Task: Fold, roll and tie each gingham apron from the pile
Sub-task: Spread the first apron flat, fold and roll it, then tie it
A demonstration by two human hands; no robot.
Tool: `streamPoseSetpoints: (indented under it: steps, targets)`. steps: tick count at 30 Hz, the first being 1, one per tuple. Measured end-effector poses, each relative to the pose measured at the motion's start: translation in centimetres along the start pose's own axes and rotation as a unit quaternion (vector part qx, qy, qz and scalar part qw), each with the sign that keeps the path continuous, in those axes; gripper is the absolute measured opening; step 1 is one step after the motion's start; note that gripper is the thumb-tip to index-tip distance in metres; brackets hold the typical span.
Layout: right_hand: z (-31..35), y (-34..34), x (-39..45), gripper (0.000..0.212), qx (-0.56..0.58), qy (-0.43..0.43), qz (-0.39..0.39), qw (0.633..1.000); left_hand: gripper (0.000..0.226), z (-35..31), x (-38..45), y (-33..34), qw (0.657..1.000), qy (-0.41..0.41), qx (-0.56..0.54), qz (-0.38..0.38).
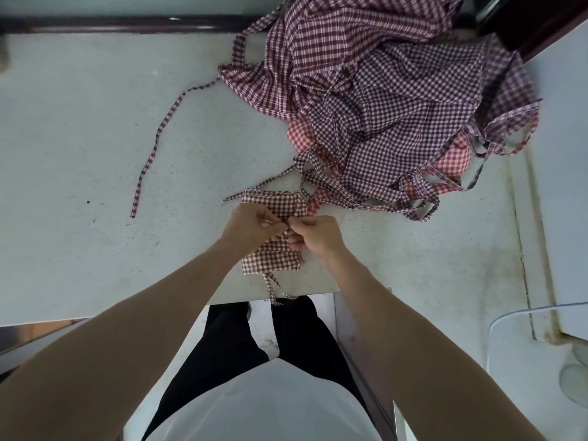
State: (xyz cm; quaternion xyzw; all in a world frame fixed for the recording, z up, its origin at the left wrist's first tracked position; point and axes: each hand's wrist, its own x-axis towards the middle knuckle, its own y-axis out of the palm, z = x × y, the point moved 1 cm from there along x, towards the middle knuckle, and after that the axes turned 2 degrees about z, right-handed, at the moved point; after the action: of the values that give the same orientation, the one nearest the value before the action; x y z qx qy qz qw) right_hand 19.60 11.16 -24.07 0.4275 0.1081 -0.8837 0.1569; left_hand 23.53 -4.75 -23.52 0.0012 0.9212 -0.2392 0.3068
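Note:
A rolled brown-and-white gingham apron (273, 261) lies on the pale table (95, 138) near its front edge. My left hand (249, 226) and my right hand (315, 233) meet over its middle, and each pinches a strap at the same spot. One strap end (274, 289) dangles over the table edge. Another strap (234, 197) sticks out to the left at the roll's far end. The pile of loose gingham aprons (381, 90), maroon, purple and red, lies at the back right, its straps trailing close to the roll.
A long maroon strap (159, 135) runs from the pile across the table's middle left. A dark rail (127, 25) borders the far edge. A white surface (560, 186) adjoins the table on the right, with a clear curved object (541, 313) below it.

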Motion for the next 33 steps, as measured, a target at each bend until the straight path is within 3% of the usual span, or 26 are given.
streamPoseSetpoints:
  steps: [8, 15, 22, 25, 28, 33]
  targets:
    - [-0.1, 0.7, 1.6, 0.033, -0.146, -0.016, -0.073, 0.986, 0.018, -0.8, 0.0, -0.3, 0.973, 0.114, 0.201, 0.022]
    - [0.2, 1.2, 1.8, 0.045, -0.197, -0.028, -0.097, 0.975, 0.023, -0.7, -0.4, -0.5, 0.932, 0.240, 0.270, 0.037]
    - [0.1, 0.8, 1.0, 0.041, -0.102, 0.019, -0.083, 0.991, 0.018, -0.7, 0.1, -0.5, 0.935, 0.196, 0.289, 0.066]
    - [-0.2, 0.7, 0.6, 0.035, -0.099, -0.017, -0.072, 0.992, 0.018, -1.0, 0.5, -0.7, 0.963, 0.151, 0.217, 0.060]
    - [-0.8, 0.8, -0.4, 0.014, -0.096, -0.043, -0.036, 0.994, 0.026, -1.4, 1.2, -0.9, 0.983, 0.057, 0.156, 0.075]
    - [-2.3, 1.3, -2.1, 0.043, -0.145, -0.146, -0.003, 0.979, 0.026, -2.1, 1.9, -0.7, 0.987, -0.016, 0.141, 0.081]
